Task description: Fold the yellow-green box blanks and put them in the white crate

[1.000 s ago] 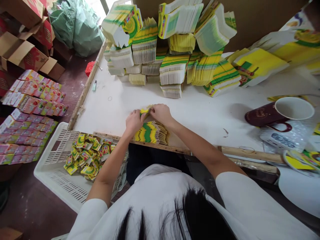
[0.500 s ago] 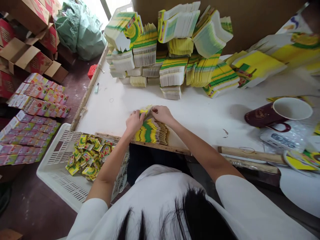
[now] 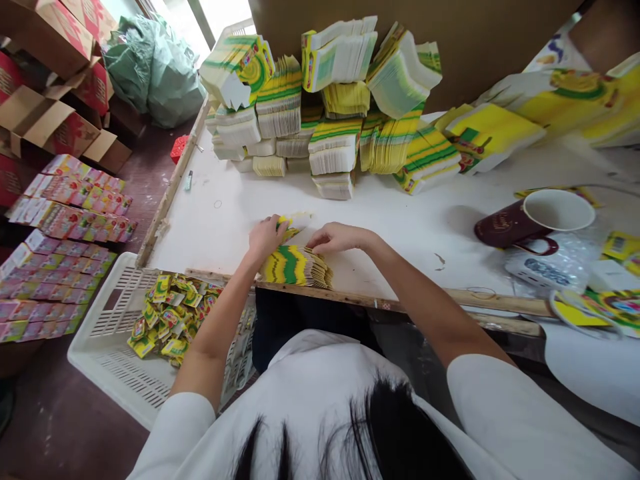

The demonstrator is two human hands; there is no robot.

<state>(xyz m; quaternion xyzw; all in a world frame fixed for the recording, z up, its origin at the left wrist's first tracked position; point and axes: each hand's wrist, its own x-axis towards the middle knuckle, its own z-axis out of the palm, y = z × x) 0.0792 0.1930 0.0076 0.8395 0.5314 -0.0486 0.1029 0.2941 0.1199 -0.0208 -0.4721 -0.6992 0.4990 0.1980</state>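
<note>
On the white table's front edge lies a fanned stack of flat yellow-and-green printed cartons (image 3: 295,267). My left hand (image 3: 266,237) is closed on a small yellow carton (image 3: 291,231) with pale end flaps, just behind the stack. The palm and fingers hide part of that carton. At the stack's right end is my right hand (image 3: 345,238), fingers curled together and tips at the upper edges of the cartons. What is pinched between those fingertips, if anything, is hidden.
Piled bundles of flat cartons (image 3: 335,143) stand at the back. A maroon mug (image 3: 500,228) lies tilted at the right, near plastic wrap. Below left, a white crate (image 3: 107,347) holds small yellow packets (image 3: 167,313). Pink boxes (image 3: 70,263) stack on the floor.
My right hand has drawn away from the carton in my left hand, moving right and down to the stack's right end. The view has shifted slightly.
</note>
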